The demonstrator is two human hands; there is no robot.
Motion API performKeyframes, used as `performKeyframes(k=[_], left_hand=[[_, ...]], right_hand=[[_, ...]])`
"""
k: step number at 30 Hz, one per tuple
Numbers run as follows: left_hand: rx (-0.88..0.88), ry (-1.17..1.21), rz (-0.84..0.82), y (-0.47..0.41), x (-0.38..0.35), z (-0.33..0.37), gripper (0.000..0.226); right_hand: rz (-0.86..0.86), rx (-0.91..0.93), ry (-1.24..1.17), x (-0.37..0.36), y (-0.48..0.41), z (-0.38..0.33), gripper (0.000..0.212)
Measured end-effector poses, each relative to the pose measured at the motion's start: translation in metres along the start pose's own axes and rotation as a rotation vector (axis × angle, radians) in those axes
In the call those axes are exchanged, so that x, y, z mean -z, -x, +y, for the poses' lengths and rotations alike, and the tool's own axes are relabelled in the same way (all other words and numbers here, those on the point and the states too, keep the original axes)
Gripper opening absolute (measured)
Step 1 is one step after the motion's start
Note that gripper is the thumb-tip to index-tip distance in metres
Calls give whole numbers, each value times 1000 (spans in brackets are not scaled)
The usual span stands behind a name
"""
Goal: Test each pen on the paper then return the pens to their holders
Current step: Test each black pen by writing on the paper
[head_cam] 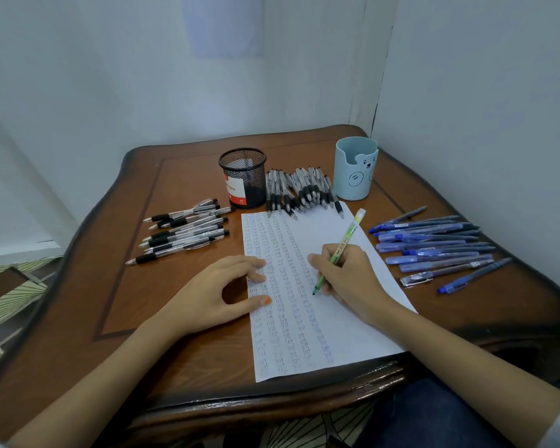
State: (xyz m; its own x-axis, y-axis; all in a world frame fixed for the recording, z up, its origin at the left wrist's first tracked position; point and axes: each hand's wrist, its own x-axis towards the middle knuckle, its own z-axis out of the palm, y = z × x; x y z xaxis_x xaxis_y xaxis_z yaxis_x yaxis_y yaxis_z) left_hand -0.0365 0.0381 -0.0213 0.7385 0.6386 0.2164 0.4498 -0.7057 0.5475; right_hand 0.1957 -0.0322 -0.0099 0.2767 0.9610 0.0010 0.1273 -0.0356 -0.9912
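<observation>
Green pen [338, 250] sits pinched in your right hand [346, 279], fingers curled round its barrel, tip touching the paper [353, 334] near its middle. Your left hand [214, 292] rests on the paper's left edge, fingers relaxed, gripping nothing. Black pens [181, 234] lie left of and beyond the paper, blue pens [434, 250] to its right, mesh holder [243, 179] and blue cup [354, 171] past its far edge.

Wooden table [191, 360] carries paper [304, 334]; mesh holder [243, 179]; blue cup [354, 176]; black pens [181, 234]; blue pens [434, 250].
</observation>
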Motion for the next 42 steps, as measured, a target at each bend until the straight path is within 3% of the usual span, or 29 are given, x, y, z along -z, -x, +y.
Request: performKeyframes(k=[10, 13, 17, 23, 28, 32, 35, 38, 42], left_hand=[[3, -131, 17, 3, 4, 8, 43], [29, -201, 176, 11, 7, 16, 33], [175, -67, 473, 48, 23, 26, 18], [445, -14, 909, 169, 65, 35, 16], [622, -20, 1133, 275, 78, 53, 16], [759, -47, 1312, 347, 63, 60, 16], [848, 21, 1373, 378, 44, 64, 17], [897, 47, 1347, 388, 28, 64, 17], [874, 112, 1326, 377, 23, 58, 17]], right_hand=[[-79, -128, -80, -1, -2, -15, 34], [-144, -141, -15, -13, -3, -29, 20], [-373, -95, 55, -49, 8, -48, 14], [-555, 201, 209, -147, 54, -73, 15], [-828, 238, 137, -238, 122, -67, 14], [-1051, 351, 350, -289, 184, -33, 12], [-1201, 273, 532, -305, 212, -3, 28], [-1124, 416, 855, -307, 218, 14, 41], [-957, 519, 717, -301, 201, 0, 30]])
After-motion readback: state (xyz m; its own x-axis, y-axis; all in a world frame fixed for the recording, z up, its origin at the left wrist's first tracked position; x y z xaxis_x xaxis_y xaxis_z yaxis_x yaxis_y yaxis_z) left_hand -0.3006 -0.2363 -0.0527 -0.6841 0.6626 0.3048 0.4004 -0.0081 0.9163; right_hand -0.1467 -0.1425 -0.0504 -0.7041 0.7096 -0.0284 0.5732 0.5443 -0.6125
